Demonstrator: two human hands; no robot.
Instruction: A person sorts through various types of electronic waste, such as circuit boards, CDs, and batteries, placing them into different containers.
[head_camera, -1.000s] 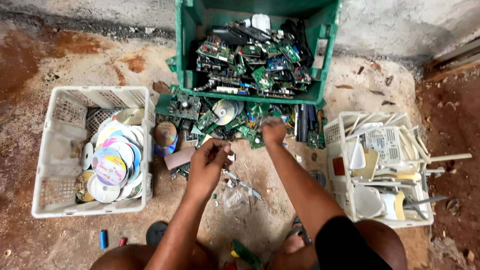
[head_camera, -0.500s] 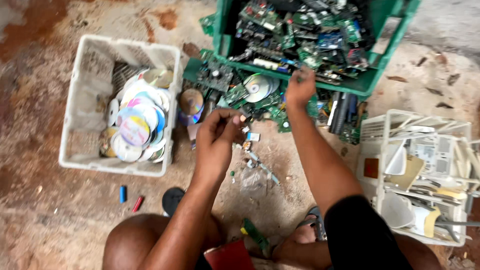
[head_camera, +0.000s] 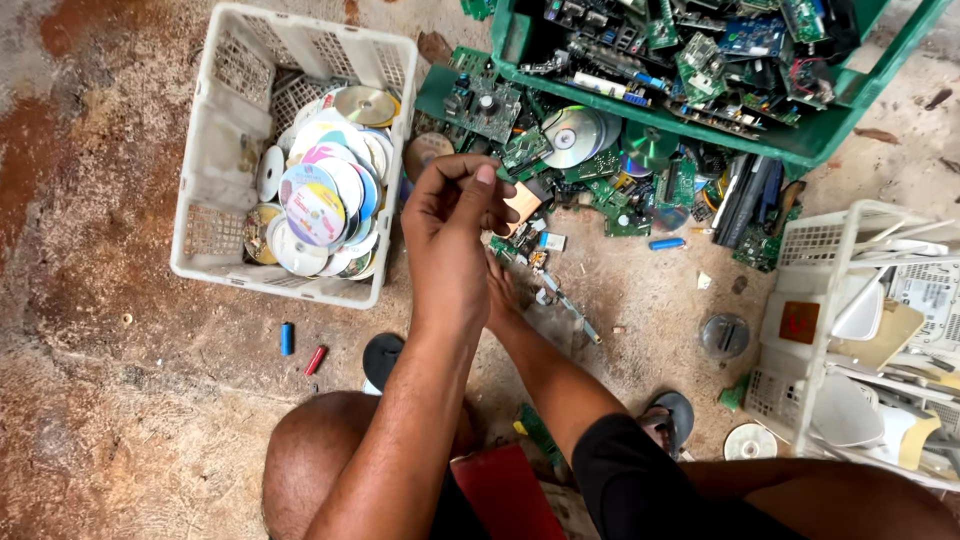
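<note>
The left hand (head_camera: 455, 225) is pinching a small copper-coloured plate (head_camera: 522, 203) between curled fingers, near the scrap pile's near edge. The right hand (head_camera: 503, 295) is lying beneath it, its grip hidden. One white basket (head_camera: 215, 160) of discs is sitting left; one green crate (head_camera: 800, 150) of circuit boards is standing far right.

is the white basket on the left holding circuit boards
No, the white basket holds a pile of discs; the circuit boards fill the green crate.
</note>
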